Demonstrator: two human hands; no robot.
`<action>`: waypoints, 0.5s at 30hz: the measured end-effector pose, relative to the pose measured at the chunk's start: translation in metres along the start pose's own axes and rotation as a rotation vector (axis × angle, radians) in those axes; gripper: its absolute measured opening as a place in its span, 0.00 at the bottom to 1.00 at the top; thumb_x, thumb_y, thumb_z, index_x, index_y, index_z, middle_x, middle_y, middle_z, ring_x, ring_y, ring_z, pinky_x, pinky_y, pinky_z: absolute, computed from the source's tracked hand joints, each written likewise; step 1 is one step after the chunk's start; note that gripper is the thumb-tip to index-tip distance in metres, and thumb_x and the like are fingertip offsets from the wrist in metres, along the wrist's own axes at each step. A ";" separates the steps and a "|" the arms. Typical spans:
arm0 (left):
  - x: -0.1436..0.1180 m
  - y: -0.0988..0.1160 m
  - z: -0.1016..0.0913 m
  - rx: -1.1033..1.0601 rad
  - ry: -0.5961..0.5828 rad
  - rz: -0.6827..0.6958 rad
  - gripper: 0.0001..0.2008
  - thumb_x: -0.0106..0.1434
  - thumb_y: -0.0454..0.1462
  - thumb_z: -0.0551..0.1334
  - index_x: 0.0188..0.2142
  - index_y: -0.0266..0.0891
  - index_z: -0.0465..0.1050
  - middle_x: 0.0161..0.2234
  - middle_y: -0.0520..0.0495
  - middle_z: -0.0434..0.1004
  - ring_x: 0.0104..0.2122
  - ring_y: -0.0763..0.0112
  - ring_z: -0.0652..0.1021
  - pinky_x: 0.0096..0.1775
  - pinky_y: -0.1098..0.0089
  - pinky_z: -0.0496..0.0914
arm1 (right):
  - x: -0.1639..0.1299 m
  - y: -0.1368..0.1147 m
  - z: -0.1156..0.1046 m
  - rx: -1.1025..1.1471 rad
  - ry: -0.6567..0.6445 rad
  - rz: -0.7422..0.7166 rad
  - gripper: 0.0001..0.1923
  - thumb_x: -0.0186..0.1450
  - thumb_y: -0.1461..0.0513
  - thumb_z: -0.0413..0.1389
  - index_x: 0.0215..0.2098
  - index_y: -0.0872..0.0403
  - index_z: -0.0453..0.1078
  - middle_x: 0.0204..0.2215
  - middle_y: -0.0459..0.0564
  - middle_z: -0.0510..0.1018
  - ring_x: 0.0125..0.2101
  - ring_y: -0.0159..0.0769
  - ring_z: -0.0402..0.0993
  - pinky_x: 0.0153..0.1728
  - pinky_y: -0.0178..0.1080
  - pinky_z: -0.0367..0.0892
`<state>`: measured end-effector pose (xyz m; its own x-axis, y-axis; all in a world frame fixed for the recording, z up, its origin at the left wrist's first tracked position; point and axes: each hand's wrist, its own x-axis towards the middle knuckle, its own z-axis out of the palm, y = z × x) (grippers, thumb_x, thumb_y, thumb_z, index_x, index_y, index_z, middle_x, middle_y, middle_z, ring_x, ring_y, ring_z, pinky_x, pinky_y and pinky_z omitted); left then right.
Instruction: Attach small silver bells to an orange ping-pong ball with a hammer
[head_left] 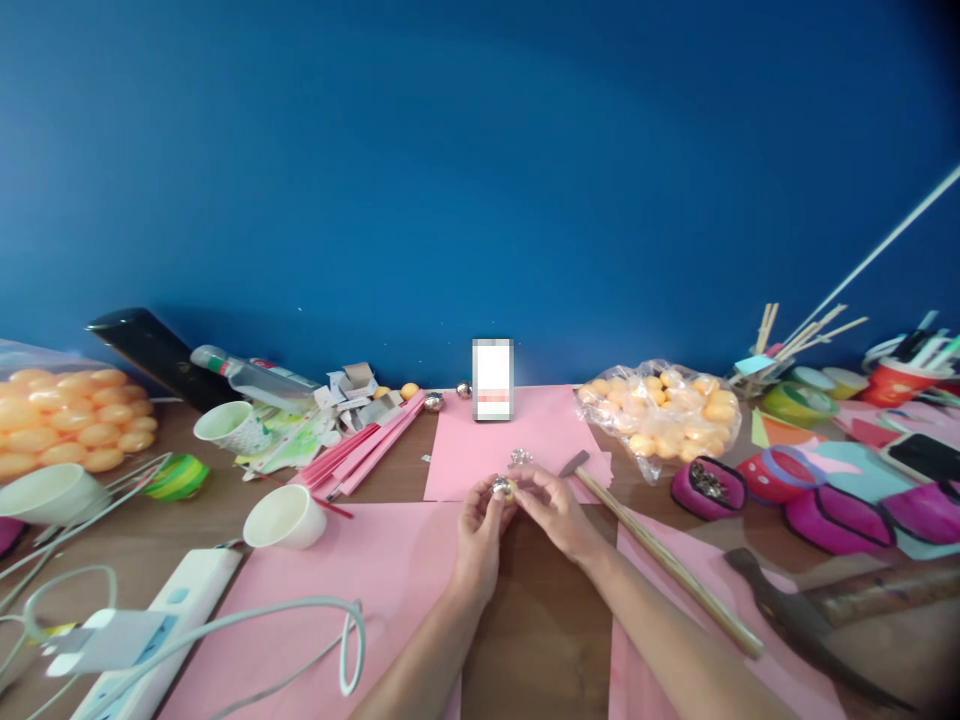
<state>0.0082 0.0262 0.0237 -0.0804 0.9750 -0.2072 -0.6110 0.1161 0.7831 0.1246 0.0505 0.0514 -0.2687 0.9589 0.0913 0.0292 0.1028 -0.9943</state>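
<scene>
Open passage: bare wooden table [540, 610] between the forearms, running toward the viewer. Clear pink paper [525, 430] ahead of the left hand [480, 530] and right hand [551, 510], up to the upright phone [493, 379] at the wall. Right flank blocked by small hammer [660, 555] lying diagonally just beside the right wrist; dark tool [802, 625] and magenta containers [825, 515] beyond. Left flank obstructed by tipped paper cup [285, 517], white cable [300, 620] and power strip [161, 630]. Far corners crowded by bags of orange balls [664, 405].
</scene>
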 end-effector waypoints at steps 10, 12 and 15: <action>-0.004 0.004 0.003 0.031 -0.046 -0.014 0.23 0.54 0.42 0.60 0.50 0.40 0.64 0.45 0.43 0.72 0.46 0.62 0.72 0.49 0.60 0.65 | -0.001 0.001 -0.002 0.078 -0.007 0.074 0.15 0.58 0.58 0.55 0.43 0.51 0.67 0.38 0.48 0.73 0.40 0.36 0.69 0.43 0.40 0.65; -0.005 0.004 0.002 0.057 -0.059 -0.018 0.24 0.55 0.42 0.60 0.51 0.40 0.63 0.45 0.43 0.72 0.46 0.61 0.72 0.50 0.60 0.65 | -0.002 0.002 -0.002 0.106 -0.005 0.099 0.14 0.57 0.58 0.55 0.42 0.51 0.67 0.37 0.48 0.73 0.39 0.36 0.70 0.42 0.39 0.65; -0.004 0.003 0.002 0.098 -0.075 -0.007 0.24 0.55 0.43 0.59 0.51 0.40 0.63 0.46 0.43 0.72 0.48 0.60 0.70 0.49 0.60 0.65 | -0.002 0.004 -0.003 0.169 -0.007 0.123 0.13 0.57 0.58 0.55 0.40 0.51 0.66 0.36 0.47 0.74 0.38 0.35 0.70 0.40 0.38 0.66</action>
<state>0.0085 0.0225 0.0277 -0.0153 0.9850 -0.1718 -0.5311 0.1375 0.8361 0.1279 0.0495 0.0472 -0.2795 0.9596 -0.0312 -0.0997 -0.0613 -0.9931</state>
